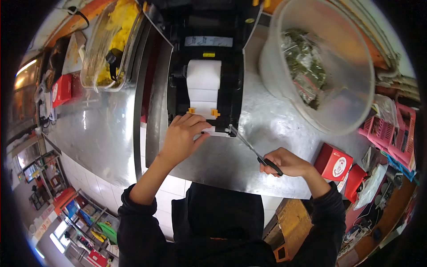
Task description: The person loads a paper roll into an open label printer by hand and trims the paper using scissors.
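An opened black label printer (pixel 232 84) stands on the metal table, its lid raised. White label paper (pixel 203 75) runs from the roll inside it toward the front, between yellow guides (pixel 215 113). My left hand (pixel 181 137) lies over the printer's front edge, with thumb and fingers closed on the end of the white paper strip (pixel 215 131). In my right hand (pixel 290 163) is a pair of scissors (pixel 247 144) with black handles. Its blade tips reach the right end of the printer's front edge, by a small white part there.
A big translucent tub (pixel 356 89) holding green bagged contents stands right of the printer. A clear container of yellow food (pixel 118 40) is at the back left. Red boxes (pixel 332 162) and a pink basket (pixel 386 129) sit along the right. The table's front edge runs before my body.
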`<state>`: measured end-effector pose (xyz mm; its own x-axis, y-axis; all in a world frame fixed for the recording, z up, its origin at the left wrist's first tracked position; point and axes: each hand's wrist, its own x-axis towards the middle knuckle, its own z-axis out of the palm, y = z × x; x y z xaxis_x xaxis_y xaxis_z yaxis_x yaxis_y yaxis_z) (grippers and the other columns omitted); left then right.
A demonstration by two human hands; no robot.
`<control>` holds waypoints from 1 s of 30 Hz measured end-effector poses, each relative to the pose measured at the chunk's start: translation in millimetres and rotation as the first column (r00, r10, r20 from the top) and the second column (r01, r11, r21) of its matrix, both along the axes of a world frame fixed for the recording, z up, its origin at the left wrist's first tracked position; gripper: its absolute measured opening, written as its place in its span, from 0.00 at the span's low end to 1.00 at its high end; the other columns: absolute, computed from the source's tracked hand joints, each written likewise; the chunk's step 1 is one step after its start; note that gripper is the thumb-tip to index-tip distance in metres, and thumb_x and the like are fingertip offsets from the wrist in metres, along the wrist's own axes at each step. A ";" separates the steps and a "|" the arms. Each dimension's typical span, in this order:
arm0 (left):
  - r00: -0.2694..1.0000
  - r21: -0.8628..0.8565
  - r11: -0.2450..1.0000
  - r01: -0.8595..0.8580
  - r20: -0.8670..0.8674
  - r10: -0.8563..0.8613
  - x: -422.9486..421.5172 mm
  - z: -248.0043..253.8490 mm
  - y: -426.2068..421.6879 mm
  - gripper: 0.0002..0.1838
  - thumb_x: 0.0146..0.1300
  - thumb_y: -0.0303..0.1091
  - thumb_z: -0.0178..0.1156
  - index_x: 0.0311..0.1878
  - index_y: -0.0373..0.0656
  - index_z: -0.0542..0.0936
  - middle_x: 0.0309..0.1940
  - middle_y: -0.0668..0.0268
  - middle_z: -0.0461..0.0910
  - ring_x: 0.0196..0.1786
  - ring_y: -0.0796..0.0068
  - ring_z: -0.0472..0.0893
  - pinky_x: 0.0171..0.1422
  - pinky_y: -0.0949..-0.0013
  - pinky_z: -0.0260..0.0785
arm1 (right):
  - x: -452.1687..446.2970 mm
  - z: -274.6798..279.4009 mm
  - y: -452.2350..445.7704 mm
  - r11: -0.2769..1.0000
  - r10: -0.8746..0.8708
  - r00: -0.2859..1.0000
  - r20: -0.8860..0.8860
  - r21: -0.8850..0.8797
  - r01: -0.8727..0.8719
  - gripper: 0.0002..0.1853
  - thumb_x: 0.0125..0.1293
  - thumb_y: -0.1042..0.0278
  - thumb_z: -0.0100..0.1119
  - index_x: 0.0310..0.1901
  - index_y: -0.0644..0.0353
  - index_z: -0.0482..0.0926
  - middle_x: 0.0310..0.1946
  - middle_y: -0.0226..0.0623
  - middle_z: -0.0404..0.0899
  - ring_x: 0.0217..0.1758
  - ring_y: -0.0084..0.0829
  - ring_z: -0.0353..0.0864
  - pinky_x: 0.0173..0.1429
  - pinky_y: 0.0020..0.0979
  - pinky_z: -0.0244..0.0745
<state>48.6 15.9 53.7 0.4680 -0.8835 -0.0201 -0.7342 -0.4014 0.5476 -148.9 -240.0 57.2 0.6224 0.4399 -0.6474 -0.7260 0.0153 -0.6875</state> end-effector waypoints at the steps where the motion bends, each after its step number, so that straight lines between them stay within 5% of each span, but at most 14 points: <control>1: 1.000 -0.024 1.000 -0.010 0.005 0.011 0.3 -0.5 0.2 0.12 0.47 0.30 0.68 0.38 0.47 0.81 0.38 0.70 0.78 0.44 0.69 0.77 0.45 0.66 0.65 | 11.1 -1.4 0.8 1.000 0.011 1.000 -0.017 0.012 -0.011 0.19 0.59 0.53 0.65 0.34 0.65 0.79 0.20 0.27 0.72 0.21 0.15 0.68 0.24 0.19 0.61; 3: 1.000 -0.039 0.999 -0.027 -0.014 0.027 -0.3 -2.7 1.4 0.12 0.47 0.30 0.68 0.37 0.47 0.81 0.38 0.70 0.78 0.44 0.70 0.77 0.45 0.66 0.65 | 32.8 11.1 1.6 0.991 0.116 0.993 -0.034 0.070 -0.114 0.21 0.61 0.53 0.64 0.20 0.61 0.74 0.15 0.20 0.63 0.20 0.14 0.61 0.24 0.24 0.55; 12: 0.997 -0.059 0.996 -0.074 -0.028 0.072 -3.5 -14.8 6.1 0.12 0.45 0.30 0.69 0.36 0.48 0.82 0.37 0.73 0.78 0.40 0.72 0.76 0.42 0.67 0.64 | 63.7 9.4 -4.8 0.984 0.161 0.969 -0.186 0.111 -0.142 0.08 0.58 0.71 0.64 0.26 0.67 0.79 0.22 0.32 0.79 0.25 0.17 0.75 0.27 0.21 0.67; 21: 0.997 -0.101 0.992 -0.078 -0.024 0.076 -3.0 -19.4 8.7 0.13 0.45 0.30 0.68 0.37 0.47 0.82 0.38 0.73 0.79 0.39 0.73 0.76 0.41 0.68 0.63 | 71.6 6.5 -14.2 0.974 0.208 0.961 -0.184 0.125 -0.187 0.18 0.58 0.56 0.68 0.27 0.66 0.80 0.21 0.33 0.79 0.24 0.18 0.76 0.27 0.20 0.66; 30: 0.996 -0.109 0.990 -0.085 -0.029 0.082 -3.3 -22.1 8.9 0.12 0.45 0.29 0.68 0.36 0.46 0.82 0.37 0.72 0.79 0.37 0.72 0.75 0.41 0.68 0.64 | 71.4 3.4 -13.7 0.967 0.230 0.959 -0.168 0.153 -0.205 0.18 0.59 0.54 0.66 0.27 0.64 0.81 0.20 0.31 0.78 0.21 0.18 0.74 0.25 0.20 0.65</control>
<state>45.3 24.9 31.5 0.5409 -0.8387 0.0625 -0.6866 -0.3974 0.6088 -77.5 -253.7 60.6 0.3788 0.6409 -0.6677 -0.8348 -0.0749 -0.5455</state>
